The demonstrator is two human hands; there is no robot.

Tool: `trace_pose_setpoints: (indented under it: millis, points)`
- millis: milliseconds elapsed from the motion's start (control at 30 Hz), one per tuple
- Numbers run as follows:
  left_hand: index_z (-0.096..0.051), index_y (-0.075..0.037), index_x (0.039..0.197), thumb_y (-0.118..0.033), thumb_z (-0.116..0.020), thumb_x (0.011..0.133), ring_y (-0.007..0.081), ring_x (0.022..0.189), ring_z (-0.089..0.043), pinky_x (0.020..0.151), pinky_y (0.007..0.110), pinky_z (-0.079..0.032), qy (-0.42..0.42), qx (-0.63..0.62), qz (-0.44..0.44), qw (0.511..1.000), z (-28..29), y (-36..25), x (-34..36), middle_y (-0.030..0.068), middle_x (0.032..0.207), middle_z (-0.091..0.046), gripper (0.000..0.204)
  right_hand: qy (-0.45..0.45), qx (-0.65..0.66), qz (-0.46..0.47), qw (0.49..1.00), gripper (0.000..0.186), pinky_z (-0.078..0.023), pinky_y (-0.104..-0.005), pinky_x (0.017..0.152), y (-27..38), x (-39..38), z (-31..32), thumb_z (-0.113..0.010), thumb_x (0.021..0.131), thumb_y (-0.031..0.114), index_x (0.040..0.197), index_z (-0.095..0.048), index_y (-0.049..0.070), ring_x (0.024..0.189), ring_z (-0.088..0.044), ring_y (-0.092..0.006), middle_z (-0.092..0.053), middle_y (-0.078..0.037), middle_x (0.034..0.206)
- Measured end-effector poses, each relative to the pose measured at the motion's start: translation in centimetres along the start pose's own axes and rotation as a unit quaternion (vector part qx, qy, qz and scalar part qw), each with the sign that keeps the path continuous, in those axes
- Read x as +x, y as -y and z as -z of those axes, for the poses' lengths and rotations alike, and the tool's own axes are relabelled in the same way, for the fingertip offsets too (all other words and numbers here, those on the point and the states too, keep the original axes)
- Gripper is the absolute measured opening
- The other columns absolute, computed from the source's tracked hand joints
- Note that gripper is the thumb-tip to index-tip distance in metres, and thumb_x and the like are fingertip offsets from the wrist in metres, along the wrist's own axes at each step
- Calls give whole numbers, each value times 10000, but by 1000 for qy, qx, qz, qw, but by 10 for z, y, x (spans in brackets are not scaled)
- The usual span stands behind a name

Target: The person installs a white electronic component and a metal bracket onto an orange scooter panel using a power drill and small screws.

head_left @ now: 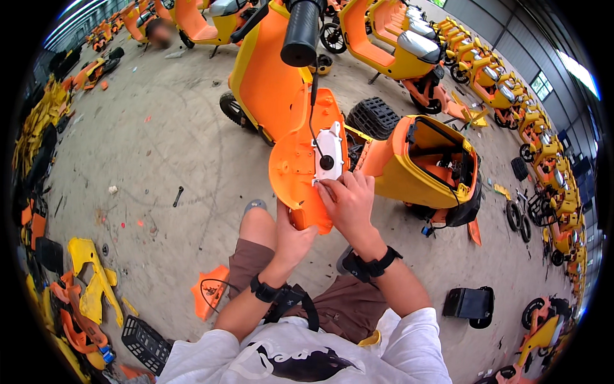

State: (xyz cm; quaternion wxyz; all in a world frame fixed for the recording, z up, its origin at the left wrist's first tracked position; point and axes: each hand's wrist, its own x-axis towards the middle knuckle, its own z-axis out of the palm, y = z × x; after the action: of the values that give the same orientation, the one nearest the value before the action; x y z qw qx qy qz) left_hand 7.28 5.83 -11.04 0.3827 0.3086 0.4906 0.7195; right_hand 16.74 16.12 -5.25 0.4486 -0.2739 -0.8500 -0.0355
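An orange plastic scooter panel (291,153) is tilted in front of me, its ribbed inner side facing me. My left hand (294,242) is closed around its lower edge, thumb on the near side. Fixed along the panel's right part is a light grey housing (330,137) with a round black cap (327,162). A black cable (313,105) runs from the cap area up toward the handlebar grip (301,35). My right hand (350,203) pinches at the lower end of the housing; whatever its fingertips hold is hidden.
The yellow and orange scooter body (422,160) stands to the right, its seat opening uncovered. A black crate (373,118) sits behind it. A wrench (178,196) lies on the floor at left, near loose yellow panels (96,281). A black box (469,303) lies at right.
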Motion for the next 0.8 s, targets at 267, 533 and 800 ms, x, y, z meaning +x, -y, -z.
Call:
trace_pose_setpoints:
  millis: [267, 533, 800]
  points:
    - [-281, -37, 1431, 118, -584, 713, 200, 1185, -527, 964, 311, -472, 8, 22, -11, 1000, -1, -1, 0, 115, 1297, -474, 795, -6, 0, -21, 1000, 109, -337, -358, 685, 3, -5, -8, -778, 742, 182, 817, -740, 114, 726, -502, -205, -548, -1, 717]
    - [-335, -21, 1336, 133, -577, 707, 148, 940, -573, 680, 249, -484, -13, 29, -19, 999, 1, 3, 3, 95, 1171, -513, 692, 26, 56, -58, 996, 103, -339, -350, 699, 0, -3, -11, -772, 727, 134, 828, -755, 121, 737, -504, -208, -556, -2, 705]
    - [-364, -21, 1293, 135, -591, 708, 119, 839, -595, 571, 219, -488, -12, 5, -20, 1000, 1, 5, 3, 75, 1109, -533, 647, 45, 46, -14, 998, 91, -345, -342, 710, -8, 0, -11, -785, 721, 166, 802, -754, 141, 728, -500, -190, -545, 14, 688]
